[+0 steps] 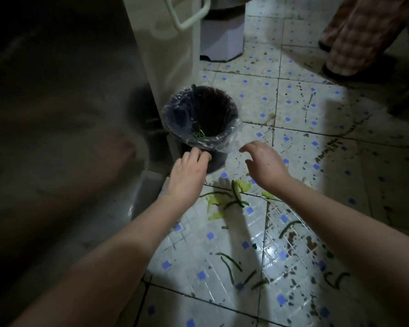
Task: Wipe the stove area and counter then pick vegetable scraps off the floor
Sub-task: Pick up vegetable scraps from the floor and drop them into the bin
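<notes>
I am working the floor step: vegetable scraps are lying on the tiled floor just near of the lined bin, between my wrists. My left hand is resting loose fingers against the bin's near wall, gripping nothing. My right hand is hovering spread and empty beside the liner. Next, I judge, I am needing to bring a hand back and pinch the closest peels.
</notes>
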Demonstrator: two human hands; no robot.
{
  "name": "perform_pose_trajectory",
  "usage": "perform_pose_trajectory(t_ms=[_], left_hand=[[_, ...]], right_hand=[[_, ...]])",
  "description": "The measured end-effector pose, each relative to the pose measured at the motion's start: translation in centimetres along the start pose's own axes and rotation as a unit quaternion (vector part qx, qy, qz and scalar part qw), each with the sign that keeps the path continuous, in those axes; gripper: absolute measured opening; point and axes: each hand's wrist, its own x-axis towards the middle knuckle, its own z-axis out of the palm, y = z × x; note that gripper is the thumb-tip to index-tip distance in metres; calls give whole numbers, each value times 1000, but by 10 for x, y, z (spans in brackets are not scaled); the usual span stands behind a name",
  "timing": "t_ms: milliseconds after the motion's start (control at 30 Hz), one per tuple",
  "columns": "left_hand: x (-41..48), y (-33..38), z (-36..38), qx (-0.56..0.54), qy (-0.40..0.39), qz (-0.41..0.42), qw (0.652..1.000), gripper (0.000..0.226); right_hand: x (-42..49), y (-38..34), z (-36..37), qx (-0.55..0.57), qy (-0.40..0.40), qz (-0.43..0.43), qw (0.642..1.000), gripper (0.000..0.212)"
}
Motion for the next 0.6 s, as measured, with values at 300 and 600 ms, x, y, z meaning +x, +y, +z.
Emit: perform_pose_trajectory(t_ms=[300, 600], left_hand=[[-27, 10, 57, 34, -113, 17, 993, 34], [-49, 11, 108, 55, -216, 30, 974, 41]], right_hand=[[-59, 35, 37, -18, -111, 36, 993, 45], [-69, 48, 73, -12, -155, 27, 987, 30]])
